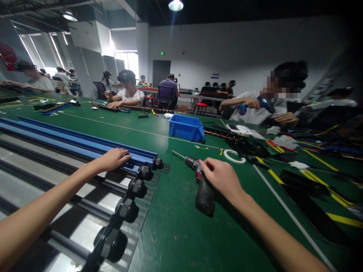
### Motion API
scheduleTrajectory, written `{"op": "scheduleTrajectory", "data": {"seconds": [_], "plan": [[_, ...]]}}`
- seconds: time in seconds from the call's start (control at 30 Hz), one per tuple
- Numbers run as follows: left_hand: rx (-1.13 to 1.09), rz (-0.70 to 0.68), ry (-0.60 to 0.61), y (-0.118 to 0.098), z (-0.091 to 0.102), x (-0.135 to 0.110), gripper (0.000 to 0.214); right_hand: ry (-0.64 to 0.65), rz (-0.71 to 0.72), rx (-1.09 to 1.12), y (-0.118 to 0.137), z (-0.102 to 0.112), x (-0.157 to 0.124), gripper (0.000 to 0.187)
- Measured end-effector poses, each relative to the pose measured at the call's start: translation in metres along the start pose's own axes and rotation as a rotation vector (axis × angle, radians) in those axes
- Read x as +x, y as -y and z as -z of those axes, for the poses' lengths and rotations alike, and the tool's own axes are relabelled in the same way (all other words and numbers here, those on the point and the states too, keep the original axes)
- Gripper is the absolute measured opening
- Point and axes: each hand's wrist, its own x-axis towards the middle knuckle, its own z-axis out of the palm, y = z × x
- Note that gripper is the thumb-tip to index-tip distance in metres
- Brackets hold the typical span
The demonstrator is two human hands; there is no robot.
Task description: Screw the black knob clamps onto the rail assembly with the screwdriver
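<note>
My left hand (113, 158) lies palm down on the near end of a long blue rail (70, 141), fingers curled over its top edge. My right hand (221, 177) reaches onto a black and red cordless screwdriver (200, 185) lying on the green table (176, 226), fingers resting on its body near the chuck; its bit points away to the left. A row of black clamps (133, 189) runs along the table edge below the rail's end.
A blue bin (185, 128) stands behind the screwdriver, and a white tape ring (234, 156) lies to its right. Cables, black strips and parts clutter the right side. A person (266, 105) across the table holds a blue power tool. Other people work at benches behind.
</note>
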Motion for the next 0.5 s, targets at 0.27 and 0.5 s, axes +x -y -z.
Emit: {"op": "scheduleTrajectory", "data": {"seconds": [0.27,0.5], "plan": [[0.005,-0.012,0.012,0.008,-0.005,0.002,0.054,0.586,-0.379,0.120,-0.012,0.020,-0.027,0.073],[0.005,0.002,0.030,0.010,-0.006,0.003,0.058,0.747,-0.493,0.541,-0.010,0.005,-0.036,0.067]]}}
